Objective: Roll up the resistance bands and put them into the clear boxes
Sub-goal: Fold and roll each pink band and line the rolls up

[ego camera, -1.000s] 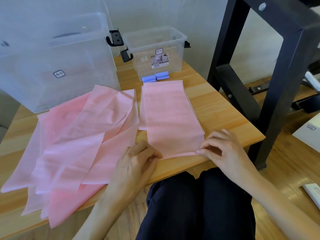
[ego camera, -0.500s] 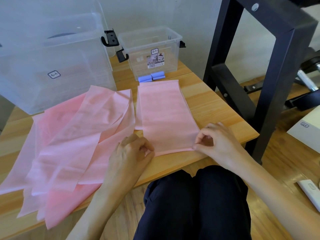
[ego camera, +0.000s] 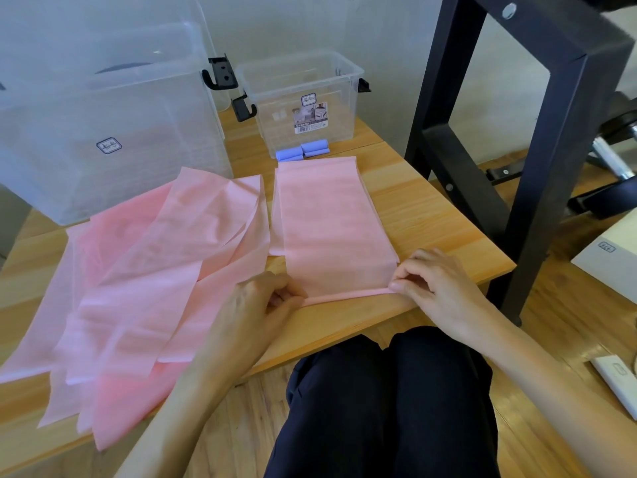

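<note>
- Here, a pink band (ego camera: 331,229) lies flat on the wooden table (ego camera: 424,215) in the middle of the frame, running from the near edge up toward the small clear box (ego camera: 303,98).
- Its near end is turned over into a thin roll (ego camera: 344,297), which lies across the table between the two hands.
- The left hand (ego camera: 255,305), just left of centre, pinches the left end of the roll with curled fingers and thumb.
- The right hand (ego camera: 437,288), right of centre, pinches the right end of the roll between thumb and bent fingers.
- A heap of loose pink bands (ego camera: 138,277) spreads over the left half of the table, overlapping one another; some hang over the near edge. The left hand's outer side rests against this heap.
- Blue rolled bands (ego camera: 303,153) lie at the front bottom of the small box, just beyond the far end of the flat band; whether inside or outside the wall I cannot tell.
- A large clear box (ego camera: 103,125) fills the upper left of the frame, behind the heap.
- A black metal frame (ego camera: 551,139) stands at the upper right.
- Dark trousers (ego camera: 386,408) show at the bottom centre.
</note>
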Demonstrator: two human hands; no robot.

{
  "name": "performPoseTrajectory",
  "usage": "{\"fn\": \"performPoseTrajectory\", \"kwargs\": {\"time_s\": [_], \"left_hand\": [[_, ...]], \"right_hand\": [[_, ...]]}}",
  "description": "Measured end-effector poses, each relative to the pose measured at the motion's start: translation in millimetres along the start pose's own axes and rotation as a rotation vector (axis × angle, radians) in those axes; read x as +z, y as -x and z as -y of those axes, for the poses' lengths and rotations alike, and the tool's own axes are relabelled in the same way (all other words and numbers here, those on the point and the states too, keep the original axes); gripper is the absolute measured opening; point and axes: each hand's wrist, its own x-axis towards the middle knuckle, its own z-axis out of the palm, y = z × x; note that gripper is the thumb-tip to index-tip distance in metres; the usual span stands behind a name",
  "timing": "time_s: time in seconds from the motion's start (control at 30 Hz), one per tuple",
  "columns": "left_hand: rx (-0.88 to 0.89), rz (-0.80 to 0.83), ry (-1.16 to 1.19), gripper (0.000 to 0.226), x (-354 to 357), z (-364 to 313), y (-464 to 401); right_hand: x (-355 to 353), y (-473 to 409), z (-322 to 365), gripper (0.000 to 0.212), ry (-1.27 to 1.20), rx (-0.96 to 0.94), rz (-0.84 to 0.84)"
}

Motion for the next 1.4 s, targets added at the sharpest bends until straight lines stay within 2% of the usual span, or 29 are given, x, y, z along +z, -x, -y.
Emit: {"fn": "performPoseTrajectory", "kwargs": {"time_s": [0.13,0.2,0.3,0.4,0.53,0.77,0.97,1.07,1.17,1.27,1.4], "left_hand": [[-0.029,-0.020,-0.026,0.017,-1,1,-5],[0.033,-0.054,-0.035,0.020,0,3,-2],[0.188,-0.092,-0.133,0.008,3,6,7],[0.198,-0.109,-0.155,0.005,5,12,12],[0.199,-0.109,-0.133,0.006,5,13,8],[0.178,0.027,-0.118,0.012,-3,15,10],[0.156,-0.029,-0.064,0.017,0,12,10],[0.179,-0.066,-0.103,0.006,0,15,15],[0.194,-0.078,-0.117,0.010,2,13,17],[0.178,-0.058,-0.107,0.007,2,13,14],[0.138,0.006,-0.083,0.011,-5,13,11]], "right_hand": [[-2,-2,6,0.012,0.020,0.047,-0.024],[1,0,5,0.014,-0.055,0.049,-0.062],[4,6,-1,0.012,-0.125,0.048,-0.092],[3,8,-2,0.028,-0.208,0.028,-0.104],[-1,5,-2,0.042,-0.169,-0.017,-0.064],[-8,1,1,0.018,-0.093,-0.003,0.060],[-5,0,6,0.008,-0.095,0.024,0.026],[0,8,1,0.013,-0.124,-0.011,-0.016],[1,9,0,0.019,-0.170,-0.015,-0.040],[-1,7,1,0.034,-0.122,-0.034,0.006],[-3,5,2,0.017,-0.089,-0.022,0.046]]}}
